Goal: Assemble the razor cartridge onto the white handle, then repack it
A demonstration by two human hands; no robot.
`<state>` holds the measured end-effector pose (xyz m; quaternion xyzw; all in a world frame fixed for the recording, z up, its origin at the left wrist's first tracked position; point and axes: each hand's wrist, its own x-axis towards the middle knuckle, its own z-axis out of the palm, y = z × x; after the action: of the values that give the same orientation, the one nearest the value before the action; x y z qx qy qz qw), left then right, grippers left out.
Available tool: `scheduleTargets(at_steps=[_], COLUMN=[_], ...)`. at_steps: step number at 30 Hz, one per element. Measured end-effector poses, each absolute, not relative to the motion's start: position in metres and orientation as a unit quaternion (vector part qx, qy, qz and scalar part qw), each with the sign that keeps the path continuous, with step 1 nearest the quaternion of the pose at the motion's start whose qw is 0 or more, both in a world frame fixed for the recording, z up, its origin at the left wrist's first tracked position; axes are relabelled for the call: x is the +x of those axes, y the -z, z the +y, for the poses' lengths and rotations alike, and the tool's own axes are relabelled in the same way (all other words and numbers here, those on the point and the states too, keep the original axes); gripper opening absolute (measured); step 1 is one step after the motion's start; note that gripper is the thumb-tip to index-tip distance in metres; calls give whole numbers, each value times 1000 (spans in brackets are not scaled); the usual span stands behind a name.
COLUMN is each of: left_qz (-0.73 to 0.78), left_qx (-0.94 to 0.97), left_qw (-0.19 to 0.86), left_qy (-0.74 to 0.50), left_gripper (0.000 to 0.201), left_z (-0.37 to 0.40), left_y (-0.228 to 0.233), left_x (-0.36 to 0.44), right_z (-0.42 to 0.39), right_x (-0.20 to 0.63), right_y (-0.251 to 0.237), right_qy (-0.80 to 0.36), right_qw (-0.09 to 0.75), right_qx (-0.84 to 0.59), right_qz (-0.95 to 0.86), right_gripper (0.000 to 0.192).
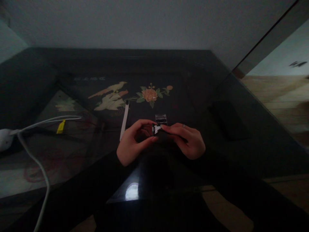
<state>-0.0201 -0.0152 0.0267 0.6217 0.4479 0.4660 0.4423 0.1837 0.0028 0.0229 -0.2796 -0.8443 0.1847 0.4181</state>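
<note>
My left hand (pixel 133 140) is closed, thumb and fingertips pinching a small dark piece with a bright, shiny face (pixel 157 129). From the other side, my right hand (pixel 187 139) is also closed, with its fingertips pressed to the same piece. A ring shows on one right-hand finger. The piece is too small and dim for me to name. Just beyond my fingertips is a small clear case (pixel 161 119); whether it touches the piece I cannot tell. A narrow pale strip with a dark end (pixel 125 120) lies beside my left hand.
Glass covers the dark tabletop (pixel 193 96), over a bird-and-flower picture (pixel 149 95). A white cable (pixel 44 170) with a yellow tag (pixel 61 127) runs from a white plug or power strip (pixel 6 138) at left. A flat black object (pixel 230 120) lies at right. A wall stands behind.
</note>
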Motion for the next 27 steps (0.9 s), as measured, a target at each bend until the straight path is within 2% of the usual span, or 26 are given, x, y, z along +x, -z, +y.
scheduleTargets(at_steps=[27], left_qz=[438], left_qx=[640], left_qw=[417], left_qy=[-475], left_gripper=[35], left_z=[-16], left_y=[-25], left_x=[-21], right_z=[-2], right_x=[186], right_y=[-26], right_qy=[-171], right_qw=[412], right_qx=[-287], right_qz=[-848], right_gripper=[41])
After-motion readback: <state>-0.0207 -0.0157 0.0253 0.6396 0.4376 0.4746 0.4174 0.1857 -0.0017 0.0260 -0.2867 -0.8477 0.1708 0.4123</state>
